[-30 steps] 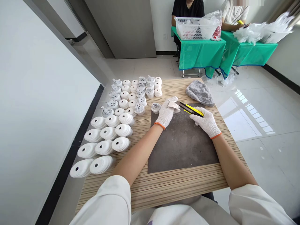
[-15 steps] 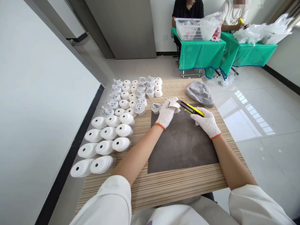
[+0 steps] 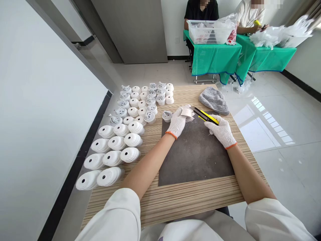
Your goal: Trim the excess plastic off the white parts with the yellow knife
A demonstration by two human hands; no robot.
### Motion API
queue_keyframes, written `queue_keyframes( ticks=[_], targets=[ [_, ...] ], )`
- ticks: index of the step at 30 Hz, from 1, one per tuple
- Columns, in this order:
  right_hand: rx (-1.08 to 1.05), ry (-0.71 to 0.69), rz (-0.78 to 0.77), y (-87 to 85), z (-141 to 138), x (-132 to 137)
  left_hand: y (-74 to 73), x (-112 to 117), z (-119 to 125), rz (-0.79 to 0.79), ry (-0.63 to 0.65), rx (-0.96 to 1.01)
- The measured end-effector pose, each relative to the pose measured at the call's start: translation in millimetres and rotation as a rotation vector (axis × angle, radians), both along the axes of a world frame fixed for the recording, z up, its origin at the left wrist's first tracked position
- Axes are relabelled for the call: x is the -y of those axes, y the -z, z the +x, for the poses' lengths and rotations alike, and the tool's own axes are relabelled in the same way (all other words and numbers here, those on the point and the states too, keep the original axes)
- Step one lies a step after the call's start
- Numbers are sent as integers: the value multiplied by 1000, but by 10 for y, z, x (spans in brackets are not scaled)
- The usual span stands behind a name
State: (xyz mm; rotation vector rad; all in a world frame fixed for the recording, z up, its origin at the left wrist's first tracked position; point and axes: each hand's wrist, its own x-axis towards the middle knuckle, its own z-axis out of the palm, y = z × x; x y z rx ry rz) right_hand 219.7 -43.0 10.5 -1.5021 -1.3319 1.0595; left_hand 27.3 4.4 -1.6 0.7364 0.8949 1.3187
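Observation:
My left hand (image 3: 177,122), in a white knit glove, is closed around a small white plastic part (image 3: 188,112) held over the far edge of a dark grey mat (image 3: 194,154). My right hand (image 3: 220,131), also gloved, grips a yellow and black utility knife (image 3: 205,115) whose tip touches that part. White shavings lie on the mat under both hands. One loose white round part (image 3: 167,115) sits just left of my left hand.
Rows of white domed shells (image 3: 112,152) and smaller round parts (image 3: 146,98) cover the left of the striped wooden table (image 3: 175,201). A grey cloth (image 3: 214,99) lies at the far right. Two people sit behind green-covered tables (image 3: 215,55) with a white basket (image 3: 208,30).
The knife and my right hand have shifted slightly away from me and to the right along the part. My left hand has barely moved.

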Motion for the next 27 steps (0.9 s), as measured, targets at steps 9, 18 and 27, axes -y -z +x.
queue_keyframes(
  ticks=[9, 18, 27],
  targets=[
    [-5, 3, -1, 2, -2, 4, -19, 4, -11, -60, 5, 16],
    [-45, 9, -18, 2, 1, 5, -35, 32, -7, 33, -10, -107],
    [-55, 2, -8, 28, 10, -2, 0, 13, -17, 3, 0, -93]
  ],
)
